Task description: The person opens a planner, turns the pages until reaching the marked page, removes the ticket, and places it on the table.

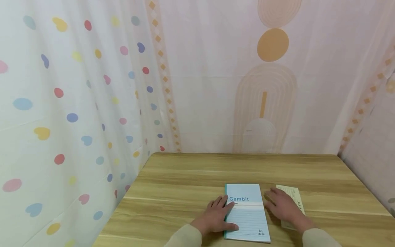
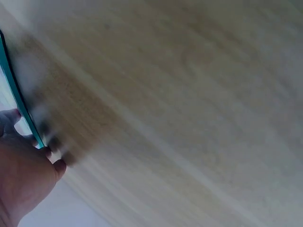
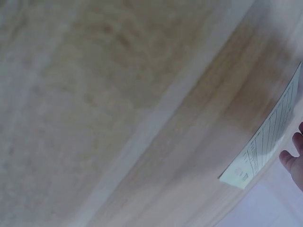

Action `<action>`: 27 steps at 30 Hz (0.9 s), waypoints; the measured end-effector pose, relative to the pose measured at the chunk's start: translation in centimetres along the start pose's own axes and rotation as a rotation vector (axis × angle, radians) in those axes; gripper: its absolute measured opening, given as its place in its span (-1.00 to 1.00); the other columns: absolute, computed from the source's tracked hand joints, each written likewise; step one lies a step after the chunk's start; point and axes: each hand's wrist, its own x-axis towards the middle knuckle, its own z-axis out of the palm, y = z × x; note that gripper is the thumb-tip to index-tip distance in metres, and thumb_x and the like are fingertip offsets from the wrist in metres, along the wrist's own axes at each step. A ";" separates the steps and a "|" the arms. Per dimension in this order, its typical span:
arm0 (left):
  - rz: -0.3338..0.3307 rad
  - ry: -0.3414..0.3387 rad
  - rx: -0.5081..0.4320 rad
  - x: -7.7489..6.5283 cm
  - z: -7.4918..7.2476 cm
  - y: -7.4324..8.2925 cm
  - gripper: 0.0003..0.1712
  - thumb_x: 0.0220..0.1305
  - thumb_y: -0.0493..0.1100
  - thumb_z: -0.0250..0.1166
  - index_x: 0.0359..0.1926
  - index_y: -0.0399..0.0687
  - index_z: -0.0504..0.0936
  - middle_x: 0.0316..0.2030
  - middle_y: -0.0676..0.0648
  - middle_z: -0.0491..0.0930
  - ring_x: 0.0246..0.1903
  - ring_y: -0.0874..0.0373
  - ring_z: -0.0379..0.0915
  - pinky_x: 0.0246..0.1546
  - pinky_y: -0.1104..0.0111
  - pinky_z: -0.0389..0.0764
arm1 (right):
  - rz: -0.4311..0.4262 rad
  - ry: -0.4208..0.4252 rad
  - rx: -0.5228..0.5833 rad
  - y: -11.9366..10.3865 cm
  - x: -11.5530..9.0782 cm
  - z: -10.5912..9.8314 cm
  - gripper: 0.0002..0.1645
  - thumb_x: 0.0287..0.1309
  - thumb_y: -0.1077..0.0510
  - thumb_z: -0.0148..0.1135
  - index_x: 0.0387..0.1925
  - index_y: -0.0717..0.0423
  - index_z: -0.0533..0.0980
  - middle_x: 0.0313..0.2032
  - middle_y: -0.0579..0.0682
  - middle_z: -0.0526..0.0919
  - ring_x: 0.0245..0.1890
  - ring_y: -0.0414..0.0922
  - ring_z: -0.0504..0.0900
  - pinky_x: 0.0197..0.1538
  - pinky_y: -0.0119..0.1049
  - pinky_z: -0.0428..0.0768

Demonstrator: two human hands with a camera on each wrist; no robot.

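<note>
A notebook (image 1: 247,219) with a pale blue and white cover marked "Gambit" lies flat on the table. My left hand (image 1: 216,216) rests across its left side, fingers spread, the thumb lower down on the cover. In the left wrist view, that hand (image 2: 23,172) is beside the notebook's teal spine (image 2: 19,97). To the right of the notebook lies a pale yellow printed paper slip (image 1: 294,193), partly hidden under my right hand (image 1: 284,206). That hand's fingers are loosely bent and point toward the notebook. The right wrist view shows the ruled slip (image 3: 260,144) near the fingertips (image 3: 286,158).
The wood-grain table (image 1: 172,185) extends around both items. Behind it hangs a pale curtain (image 1: 203,103) with arch and circle prints. Another curtain (image 1: 92,85), with coloured dots and hearts, hangs on the left.
</note>
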 end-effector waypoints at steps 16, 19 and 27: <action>0.016 -0.017 0.003 0.0 0.3 0.1 -0.04 0.22 0.48 0.16 0.53 0.27 0.15 0.55 -0.05 -0.05 0.51 -0.07 -0.16 0.42 -0.06 0.02 | 0.023 -0.066 -0.044 -0.5 0.3 0.8 -0.38 0.17 -0.12 0.36 0.15 0.17 0.58 0.19 0.43 0.44 0.22 0.38 0.39 0.21 0.28 0.35; 0.013 0.000 0.004 0.0 -0.1 0.3 -0.04 0.19 0.45 0.24 0.51 0.23 0.23 0.52 -0.07 0.03 0.49 -0.08 -0.10 0.41 -0.07 0.06 | 0.019 -0.065 -0.051 -0.5 0.3 0.9 -0.38 0.17 -0.11 0.37 0.14 0.18 0.58 0.19 0.43 0.44 0.22 0.38 0.39 0.21 0.28 0.35; 0.014 0.096 -0.074 0.6 -0.3 -0.2 -0.14 0.15 0.35 0.36 0.39 0.13 0.41 0.43 -0.15 0.19 0.44 -0.09 0.01 0.40 -0.08 0.06 | 0.035 -0.075 -0.037 -0.8 0.8 0.9 -0.38 0.16 -0.07 0.38 0.14 0.23 0.57 0.20 0.45 0.42 0.23 0.39 0.37 0.22 0.29 0.34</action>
